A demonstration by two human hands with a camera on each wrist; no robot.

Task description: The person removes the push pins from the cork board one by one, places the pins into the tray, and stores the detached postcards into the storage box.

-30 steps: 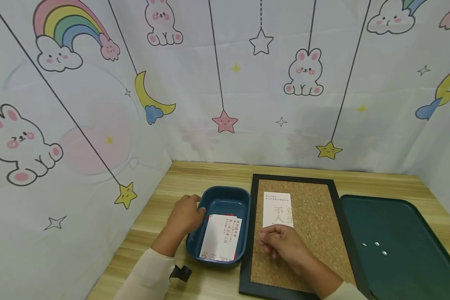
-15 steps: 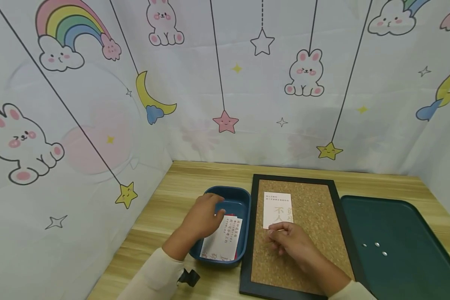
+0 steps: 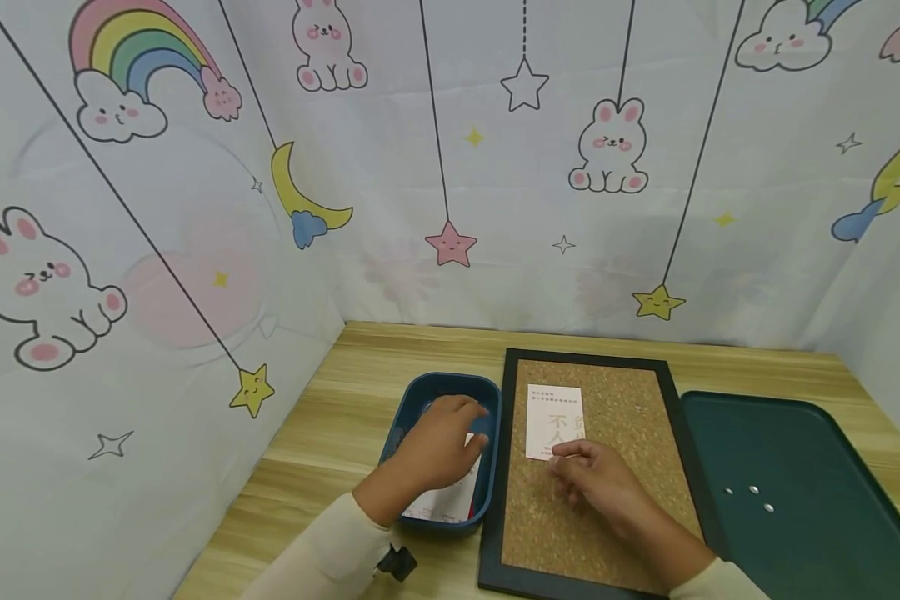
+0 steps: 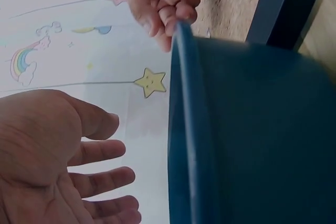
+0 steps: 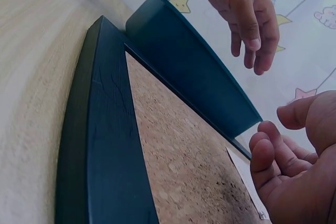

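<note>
My left hand (image 3: 438,446) is over the blue bin (image 3: 491,392), its fingers relaxed and apart with nothing in them. In the left wrist view those fingers stand beside the bin's rim (image 4: 188,108). White printed cards (image 3: 450,498) with a bit of red lie in the bin, partly hidden by the hand. On the framed corkboard (image 3: 637,500) a white card with pale lettering (image 3: 549,412) lies near the upper left. Close to its lower edge is my right hand (image 3: 600,479), fingers loosely bent; the right wrist view shows a gap between thumb and fingers.
A dark green tray (image 3: 795,442) stands right of the corkboard, with several small silver thumbtacks (image 3: 753,488) on it. The bin sits close against the board's black frame (image 3: 495,525). Printed white cloth (image 3: 510,175) hangs behind the wooden table (image 3: 337,375).
My left hand has moved right, from the bin's left rim to over its inside and the cards. The right hand has shifted slightly right, uncovering more of the card's lower edge.
</note>
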